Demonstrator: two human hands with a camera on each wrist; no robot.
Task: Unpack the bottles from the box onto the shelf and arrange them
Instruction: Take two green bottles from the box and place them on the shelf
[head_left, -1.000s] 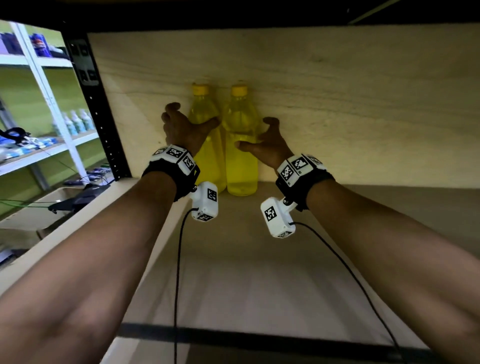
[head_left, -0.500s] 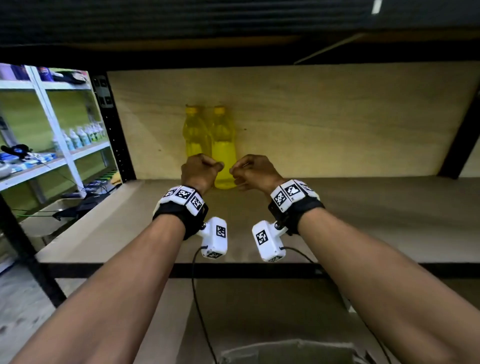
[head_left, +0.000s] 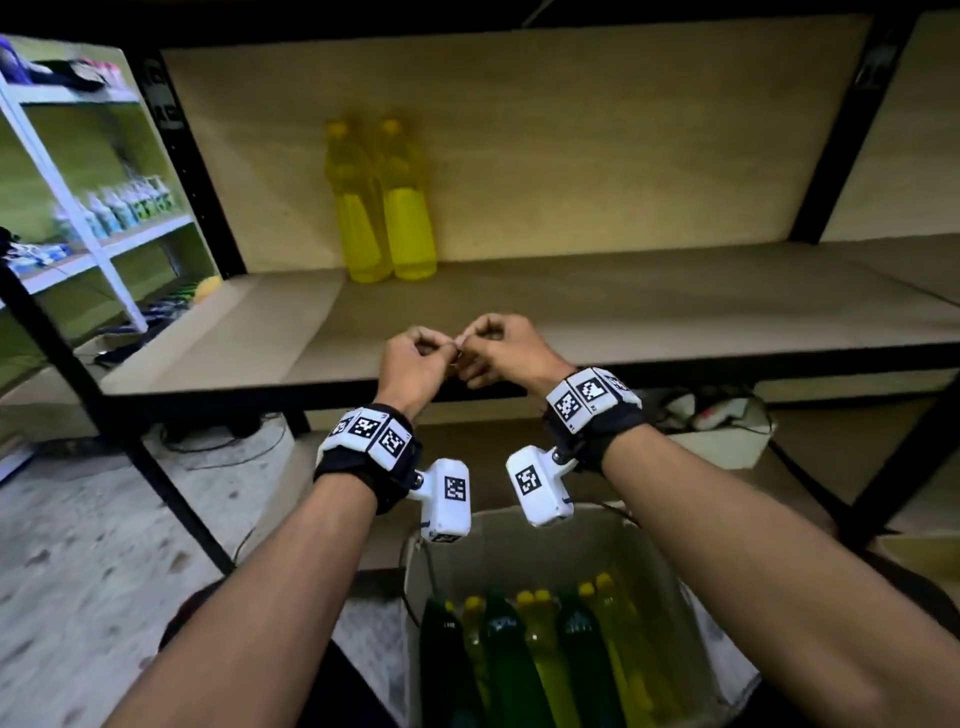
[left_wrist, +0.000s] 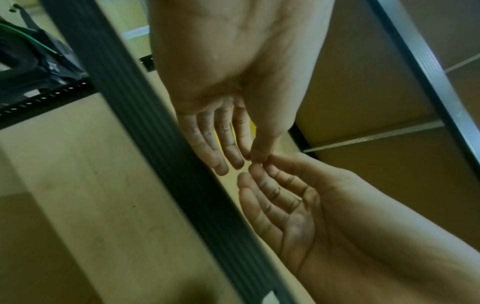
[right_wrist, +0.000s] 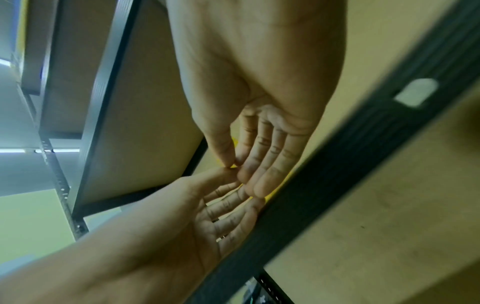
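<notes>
Head view: the box (head_left: 649, 540), below the fingers, holds upright green and yellow bottles (head_left: 540, 654); two yellow bottles (head_left: 387, 208) stand touching on the shelf (head_left: 675, 312), beyond them. Left wrist view: left hand (left_wrist: 233, 82) loosely curled, holding nothing. Right wrist view: right hand (right_wrist: 259, 86) likewise, thumbs meeting.

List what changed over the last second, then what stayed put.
Both hands let go of the two yellow bottles and drew back toward the shelf's front edge. The left hand and right hand now meet fingertip to fingertip, holding nothing. The view pulled back too, so the box of green and yellow bottles shows below. The two yellow bottles stayed upright, side by side at the back of the shelf.
</notes>
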